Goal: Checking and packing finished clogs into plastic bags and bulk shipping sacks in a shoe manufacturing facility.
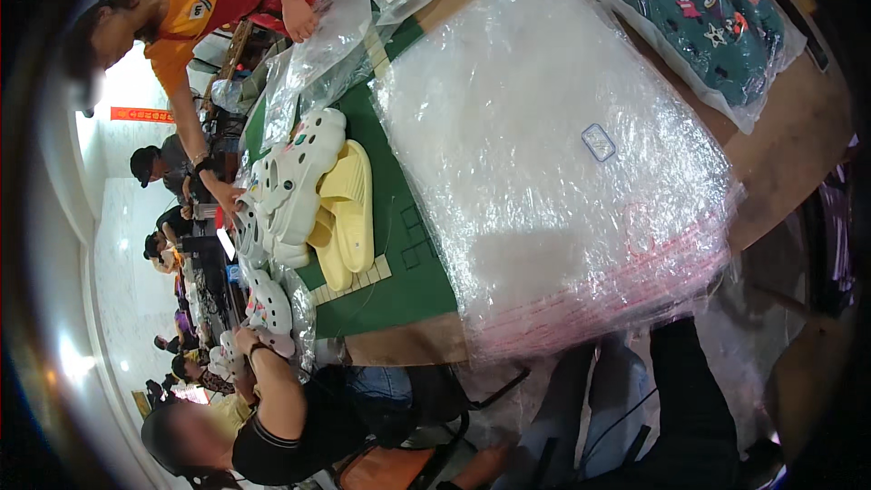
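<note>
Clear bag stack [553, 163], yellow slippers [349, 213], white clogs [295, 177] (beside them), green mat [413, 286]

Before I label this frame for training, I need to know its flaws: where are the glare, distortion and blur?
Head view: glare whitens the stack of clear plastic bags; fisheye bends the table edge and darkens the rim; a bright window washes out the upper left; far people at lower left look soft.

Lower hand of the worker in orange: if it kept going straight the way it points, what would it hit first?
Probably the white clogs; the co-worker's hand points at their edge and looks nearly on them already, though depth is unclear.
</note>
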{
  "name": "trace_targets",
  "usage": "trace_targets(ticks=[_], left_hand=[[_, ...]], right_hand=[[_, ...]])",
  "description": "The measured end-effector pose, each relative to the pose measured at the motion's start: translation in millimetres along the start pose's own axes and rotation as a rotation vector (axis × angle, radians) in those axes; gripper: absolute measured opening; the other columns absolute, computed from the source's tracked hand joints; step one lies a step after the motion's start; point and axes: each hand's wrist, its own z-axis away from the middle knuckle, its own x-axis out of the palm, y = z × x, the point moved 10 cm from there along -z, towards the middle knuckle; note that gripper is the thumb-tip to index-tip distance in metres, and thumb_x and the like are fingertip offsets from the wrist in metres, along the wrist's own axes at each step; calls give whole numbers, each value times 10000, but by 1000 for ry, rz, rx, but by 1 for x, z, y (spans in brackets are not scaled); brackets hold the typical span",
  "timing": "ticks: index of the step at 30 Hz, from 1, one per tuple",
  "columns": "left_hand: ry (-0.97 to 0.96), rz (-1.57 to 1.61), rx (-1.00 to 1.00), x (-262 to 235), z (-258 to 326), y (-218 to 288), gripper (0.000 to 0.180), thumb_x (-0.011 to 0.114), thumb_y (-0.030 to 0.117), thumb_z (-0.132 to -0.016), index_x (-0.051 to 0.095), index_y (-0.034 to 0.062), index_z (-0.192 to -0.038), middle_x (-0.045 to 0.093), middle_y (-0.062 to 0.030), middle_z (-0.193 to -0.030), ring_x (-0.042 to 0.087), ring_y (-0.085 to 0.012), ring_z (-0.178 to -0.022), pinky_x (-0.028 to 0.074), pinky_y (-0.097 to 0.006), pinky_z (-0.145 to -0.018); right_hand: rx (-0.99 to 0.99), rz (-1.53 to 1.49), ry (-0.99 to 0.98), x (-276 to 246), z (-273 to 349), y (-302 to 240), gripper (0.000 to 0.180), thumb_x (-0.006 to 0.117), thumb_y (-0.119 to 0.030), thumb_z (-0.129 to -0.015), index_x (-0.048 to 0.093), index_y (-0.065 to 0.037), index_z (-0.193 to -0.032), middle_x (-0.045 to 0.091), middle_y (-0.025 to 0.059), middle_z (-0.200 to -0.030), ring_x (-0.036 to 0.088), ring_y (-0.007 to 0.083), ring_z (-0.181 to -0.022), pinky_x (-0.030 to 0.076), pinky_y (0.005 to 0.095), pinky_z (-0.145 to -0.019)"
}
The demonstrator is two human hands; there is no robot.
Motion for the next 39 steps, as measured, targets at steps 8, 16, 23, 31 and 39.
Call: trace_targets(ticks=[8,16,23,31,39], left_hand=[[36,20,-188,-38,2,29,297,464,158,-850,512,66,-1128,583,-199,-854,557,-368,-733,431,-467,-634],[115,-299,194,85,3,-42,209,433,160,-830,533,92,-1001,568,-91,-876,574,-275,-668,471,-396,-561],[98,-323,338,7,-5,30,232,438,137,-813,524,31,-1001,551,-145,-902,568,-300,-732,471,-404,-583],[233,-402,629,-129,-74,201,352,529,182,-779,486,22,-1090,561,-167,-857,556,-331,-790,426,-458,-693],[235,-578,635,-138,-70,369,908,685,413,-652,223,93,-1365,209,-263,-1372,138,-484,-1259,46,-643,-967]], right_hand=[[37,-314,23,17,0,40,462,478,-228,-825,398,-105,-1263,562,143,-1109,540,300,-998,406,398,-851],[112,-572,33,-9,53,55,426,478,-245,-832,446,-112,-1235,570,128,-1101,538,291,-1002,401,397,-855],[243,-729,197,-95,190,90,399,479,-261,-838,489,-119,-1211,577,115,-1094,537,283,-1006,397,396,-859],[213,-1333,341,-173,390,-65,296,526,-257,-856,556,-58,-1073,526,37,-1070,463,147,-1004,390,316,-859],[-167,-1491,443,-282,538,-172,470,493,-398,-865,547,10,-1093,556,66,-1060,522,146,-934,413,278,-840]])
